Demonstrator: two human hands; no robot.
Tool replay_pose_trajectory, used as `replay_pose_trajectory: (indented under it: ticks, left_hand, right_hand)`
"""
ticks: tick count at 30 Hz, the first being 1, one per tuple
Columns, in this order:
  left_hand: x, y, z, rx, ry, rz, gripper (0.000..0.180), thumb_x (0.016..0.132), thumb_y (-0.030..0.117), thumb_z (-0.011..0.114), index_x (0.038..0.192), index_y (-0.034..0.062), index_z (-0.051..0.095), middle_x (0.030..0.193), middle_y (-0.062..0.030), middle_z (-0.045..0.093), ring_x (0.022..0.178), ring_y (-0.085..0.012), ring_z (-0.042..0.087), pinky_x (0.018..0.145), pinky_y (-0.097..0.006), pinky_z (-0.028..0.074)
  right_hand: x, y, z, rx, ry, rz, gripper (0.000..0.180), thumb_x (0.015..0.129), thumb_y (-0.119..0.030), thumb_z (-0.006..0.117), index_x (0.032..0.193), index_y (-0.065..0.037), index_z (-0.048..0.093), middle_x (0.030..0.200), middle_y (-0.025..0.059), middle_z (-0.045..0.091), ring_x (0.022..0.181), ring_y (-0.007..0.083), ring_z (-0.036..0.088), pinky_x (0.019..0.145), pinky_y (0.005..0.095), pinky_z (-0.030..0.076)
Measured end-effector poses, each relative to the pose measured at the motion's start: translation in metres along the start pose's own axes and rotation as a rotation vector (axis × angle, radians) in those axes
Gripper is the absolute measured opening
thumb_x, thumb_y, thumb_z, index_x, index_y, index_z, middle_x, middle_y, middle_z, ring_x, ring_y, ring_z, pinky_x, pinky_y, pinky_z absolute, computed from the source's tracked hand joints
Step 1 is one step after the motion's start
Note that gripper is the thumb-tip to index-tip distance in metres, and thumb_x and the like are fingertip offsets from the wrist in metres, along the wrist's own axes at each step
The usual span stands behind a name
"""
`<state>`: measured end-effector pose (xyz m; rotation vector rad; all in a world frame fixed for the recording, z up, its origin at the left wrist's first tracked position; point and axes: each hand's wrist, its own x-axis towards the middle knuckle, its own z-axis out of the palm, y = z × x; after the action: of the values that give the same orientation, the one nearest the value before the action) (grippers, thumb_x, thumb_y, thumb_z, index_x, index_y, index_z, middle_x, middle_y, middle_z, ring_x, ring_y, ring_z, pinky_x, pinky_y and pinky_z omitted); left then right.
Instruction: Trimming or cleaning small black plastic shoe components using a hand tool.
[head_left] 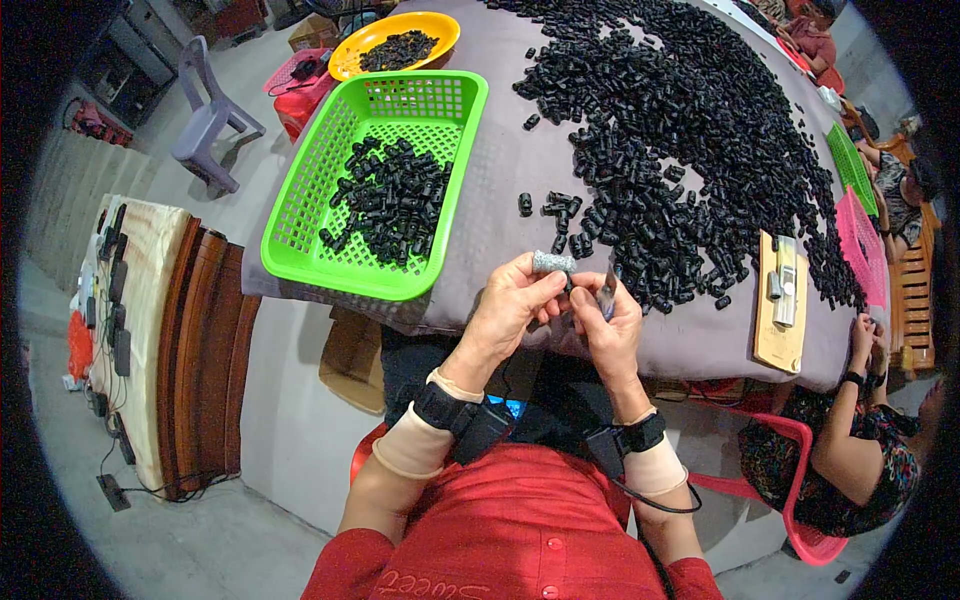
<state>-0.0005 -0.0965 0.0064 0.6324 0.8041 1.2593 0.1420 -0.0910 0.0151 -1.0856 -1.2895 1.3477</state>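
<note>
My left hand [512,302] is closed on a small speckled grey cylinder [553,262], held between thumb and fingers above the table's near edge. Close beside it, my right hand [612,328] grips a thin knife-like blade [607,292] that points up and away. The right fingertips meet the underside of the grey cylinder, where a small dark part shows; how they touch is partly hidden. Just beyond my hands lie several loose black cylindrical parts [562,207], next to a broad heap of the same parts [680,130].
A green basket [275,240] with black parts stands at the left of the grey-covered table [500,150]; a yellow plate [447,30] is behind it. A wooden board [776,342] lies at right. Another person's hands [868,340] are at the right edge, near a pink basket [860,240].
</note>
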Motion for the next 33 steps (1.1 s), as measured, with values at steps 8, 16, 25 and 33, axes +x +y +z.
replay_pose_trajectory:
  ticks: [8,16,25,33]
  left_hand:
    - [0.001,0.001,0.002,-0.062,-0.013,-0.039,0.014,0.082,0.013,0.061,0.092,0.004,0.057,0.077,-0.0028,0.061,0.056,-0.0058,0.053,0.047,-0.017,0.042]
    - [-0.001,-0.005,-0.004,-0.116,-0.022,-0.043,0.013,0.083,0.011,0.059,0.094,0.002,0.058,0.076,-0.0033,0.061,0.059,-0.0073,0.055,0.051,-0.017,0.044]
    - [-0.002,-0.004,-0.004,-0.108,-0.008,-0.059,0.013,0.084,0.009,0.058,0.094,0.0019,0.059,0.076,-0.0029,0.061,0.06,-0.0073,0.055,0.052,-0.017,0.044]
    - [-0.001,-0.006,-0.006,-0.073,0.01,-0.052,0.014,0.084,0.008,0.057,0.096,0.0027,0.059,0.076,-0.0016,0.06,0.061,-0.0066,0.054,0.053,-0.017,0.043]
  right_hand:
    - [-0.001,0.003,0.006,-0.079,-0.012,-0.161,0.018,0.079,-0.007,0.063,0.096,-0.003,0.06,0.072,-0.0028,0.059,0.064,0.003,0.05,0.056,0.018,0.04]
    - [-0.003,0.002,0.004,-0.165,0.043,-0.1,0.014,0.079,-0.007,0.063,0.092,-0.002,0.064,0.069,-0.0051,0.057,0.062,0.0008,0.045,0.052,0.0172,0.037]
    - [-0.002,0.005,0.004,-0.194,0.016,-0.174,0.015,0.079,-0.006,0.062,0.093,-0.003,0.063,0.072,-0.0016,0.061,0.063,0.0027,0.05,0.055,0.0186,0.04]
    - [-0.002,-0.001,0.004,-0.252,0.0,-0.263,0.014,0.079,-0.005,0.062,0.092,-0.002,0.061,0.077,0.0002,0.062,0.069,0.0045,0.054,0.061,0.0195,0.043]
